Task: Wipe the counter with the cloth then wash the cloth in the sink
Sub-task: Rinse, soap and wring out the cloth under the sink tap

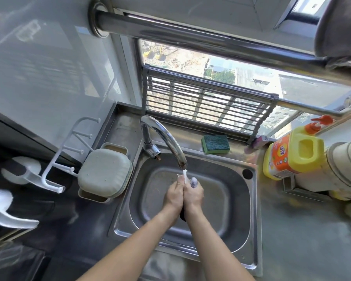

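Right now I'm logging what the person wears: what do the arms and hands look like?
Both forearms are bare as far as the frame shows, with no sleeves. The left hand and right hand wear no gloves. No watch, ring or bracelet shows.

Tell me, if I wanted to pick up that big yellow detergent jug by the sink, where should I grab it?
Probably by the built-in handle loop on the detergent jug. The opening in that handle faces up toward the camera, so fingers could hook through it from above. The orange pump on top points toward the window and looks too slight to lift by. Coming from the sink side looks easiest; a ribbed pipe crowds its right.
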Available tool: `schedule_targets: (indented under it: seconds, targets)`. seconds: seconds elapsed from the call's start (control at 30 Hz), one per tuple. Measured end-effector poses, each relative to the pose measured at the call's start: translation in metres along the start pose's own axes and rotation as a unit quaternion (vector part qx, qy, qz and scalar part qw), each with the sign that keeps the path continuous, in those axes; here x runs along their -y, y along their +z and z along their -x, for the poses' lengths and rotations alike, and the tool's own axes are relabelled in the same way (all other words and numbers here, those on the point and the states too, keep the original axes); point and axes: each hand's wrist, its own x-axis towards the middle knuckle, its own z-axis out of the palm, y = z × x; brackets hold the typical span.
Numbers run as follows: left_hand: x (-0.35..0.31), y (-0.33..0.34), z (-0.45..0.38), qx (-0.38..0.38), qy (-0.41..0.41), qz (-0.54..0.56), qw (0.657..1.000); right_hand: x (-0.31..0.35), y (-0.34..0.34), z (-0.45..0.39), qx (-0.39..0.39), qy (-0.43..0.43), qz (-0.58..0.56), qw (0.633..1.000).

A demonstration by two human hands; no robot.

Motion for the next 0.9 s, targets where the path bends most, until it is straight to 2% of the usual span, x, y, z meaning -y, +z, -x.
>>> schedule_targets:
  seconds: [0.13, 0.23, 0.37, 0.43, 0.5, 0.57, 0.63, 0.7, 0.77, 0.83, 0.9]
  targets:
    - [-0.006, -0.004, 0.002, -0.001, 0.009, -0.002, 1.0, 0.013, -0.004, 0.003, -0.024, -0.041, 0.063, 0.997]
    - [-0.005, -0.01, 0.0, 0.014, 0.036, -0.068, 0.997, 0.015, -0.006, 0.001, 0.005, -0.016, 0.082, 0.996]
    - [-0.008, -0.027, 0.0, 0.031, 0.063, -0.138, 0.988, 0.027, -0.019, -0.004, 0.07, 0.065, -0.002, 0.995]
    - [-0.006, -0.039, -0.012, 0.036, 0.038, -0.171, 0.984, 0.029, -0.028, -0.006, 0.08, 0.062, -0.05, 0.994]
    - [-0.008, -0.046, -0.019, 0.042, -0.068, -0.133, 0.988, 0.021, -0.031, -0.005, 0.091, 0.005, -0.062, 0.994]
    - [-0.016, -0.048, -0.018, 0.048, -0.158, -0.086, 0.983, 0.009, -0.034, 0.001, 0.074, -0.092, 0.001, 0.993]
    - [-0.026, -0.043, -0.013, 0.053, -0.188, -0.079, 0.978, 0.001, -0.035, 0.011, 0.017, -0.164, 0.06, 0.984]
    - [-0.032, -0.034, -0.007, 0.044, -0.18, -0.079, 0.979, -0.001, -0.031, 0.022, 0.012, -0.191, 0.077, 0.978]
    - [-0.028, -0.019, -0.005, 0.044, -0.119, -0.095, 0.987, -0.003, -0.021, 0.026, 0.036, -0.147, 0.07, 0.986]
    - [-0.018, -0.007, -0.003, 0.038, -0.046, -0.106, 0.993, 0.001, -0.01, 0.019, 0.034, -0.059, 0.037, 0.997]
    - [-0.017, -0.003, 0.002, -0.015, -0.026, -0.092, 0.995, 0.006, -0.006, 0.011, 0.039, 0.0, 0.037, 0.999]
